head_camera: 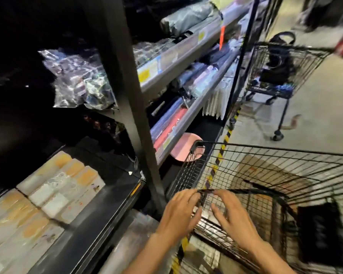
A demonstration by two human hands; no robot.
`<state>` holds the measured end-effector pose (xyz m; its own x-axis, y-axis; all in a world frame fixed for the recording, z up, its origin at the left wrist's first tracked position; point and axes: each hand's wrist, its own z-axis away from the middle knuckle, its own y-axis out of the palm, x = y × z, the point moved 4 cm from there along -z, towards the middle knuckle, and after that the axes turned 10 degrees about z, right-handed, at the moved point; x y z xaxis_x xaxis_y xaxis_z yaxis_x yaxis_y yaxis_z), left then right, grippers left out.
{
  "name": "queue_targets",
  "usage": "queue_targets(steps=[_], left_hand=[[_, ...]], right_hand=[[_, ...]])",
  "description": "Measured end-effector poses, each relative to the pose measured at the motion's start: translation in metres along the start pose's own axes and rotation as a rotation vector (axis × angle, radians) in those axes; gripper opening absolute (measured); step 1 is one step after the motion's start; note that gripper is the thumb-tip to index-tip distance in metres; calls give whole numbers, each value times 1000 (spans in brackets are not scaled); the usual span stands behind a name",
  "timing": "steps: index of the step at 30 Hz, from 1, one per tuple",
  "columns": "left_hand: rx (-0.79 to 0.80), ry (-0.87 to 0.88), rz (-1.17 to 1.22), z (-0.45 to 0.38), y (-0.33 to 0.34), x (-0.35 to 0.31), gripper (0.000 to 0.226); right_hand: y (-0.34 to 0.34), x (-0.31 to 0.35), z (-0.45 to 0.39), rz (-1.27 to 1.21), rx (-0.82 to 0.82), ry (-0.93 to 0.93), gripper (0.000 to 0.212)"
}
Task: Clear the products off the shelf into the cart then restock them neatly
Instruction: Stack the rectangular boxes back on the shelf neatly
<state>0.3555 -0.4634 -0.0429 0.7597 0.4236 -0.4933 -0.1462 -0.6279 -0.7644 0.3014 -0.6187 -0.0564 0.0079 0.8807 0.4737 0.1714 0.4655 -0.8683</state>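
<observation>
Head view: two hands, left hand and right hand, pinch one small dark pack together over the near cart. One more cart stands farther down beside the shelf.

A black shelf at lower left carries rows of pale, orange-marked packs lying flat, side by side. Clear-wrapped bags sit on the level above. Grey shelves to the right hold wrapped packages.
</observation>
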Motion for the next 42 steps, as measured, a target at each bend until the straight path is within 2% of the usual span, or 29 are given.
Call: queue_targets(steps=[5,11,14,16,21,22,25,28,31,35,40,42], left_hand=[[210,-89,68,-55,57,5,43],[376,-306,81,-88,123,47,78],[413,-352,58,-91,154,80,61],[502,-440,57,-91,169,97,50],[690,-637,19,-84,211,154,52],[679,-678,29,-81,219,165,51],[774,-755,32,-58,252,198,64],[962,-953,16,-35,275,217,73],[933,-1078,33,-17,292,232,77],[910,-1212,46,-4,303,234,80],[791,-1379,158,19,318,253,107],[781,-1380,138,30,324,259,110]], right_hand=[[-9,-79,5,21,19,193,46],[20,-147,-11,-7,162,307,56],[46,-173,-21,-65,219,361,56],[71,-189,-25,-84,282,410,58],[135,-229,-25,-35,495,602,58],[149,-237,-23,-34,529,636,60],[190,-257,-10,-91,652,736,66],[227,-269,10,-199,752,866,79],[260,-278,30,-198,801,1019,88],[280,-274,38,-194,749,1138,70],[307,-278,68,-406,647,1393,79],[319,-281,79,-418,629,1458,60]])
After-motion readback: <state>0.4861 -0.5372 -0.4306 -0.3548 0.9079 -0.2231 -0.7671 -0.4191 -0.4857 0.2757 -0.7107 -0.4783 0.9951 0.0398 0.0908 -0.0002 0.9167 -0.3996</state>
